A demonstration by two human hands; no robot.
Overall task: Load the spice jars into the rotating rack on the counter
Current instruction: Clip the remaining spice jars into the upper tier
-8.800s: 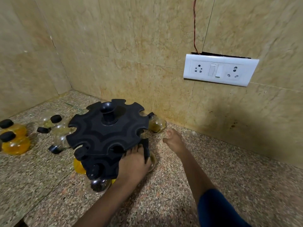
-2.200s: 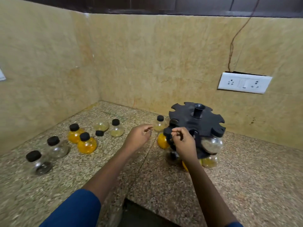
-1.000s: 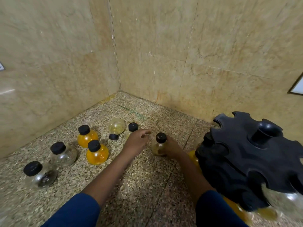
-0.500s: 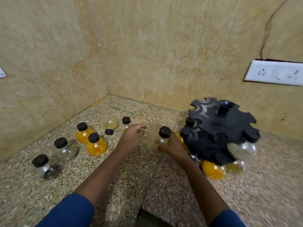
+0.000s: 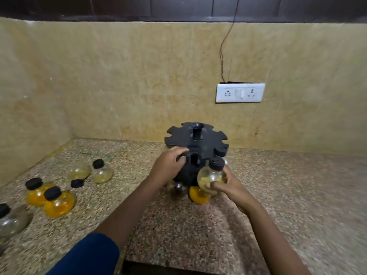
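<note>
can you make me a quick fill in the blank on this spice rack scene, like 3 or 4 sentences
1. The right hand holds a spice jar with a ____ cap.
2. The left hand rests on the ____ rack.
3. The white socket plate is on the wall to the ____ of the rack.
4. The jar lying on its side is to the ____ of the rack.

Missing words: black; black; right; left

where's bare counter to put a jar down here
Right of the rack, the counter is bare out to the wall. Another bare patch lies in front, between the forearms. The left side is crowded with loose jars.
</note>
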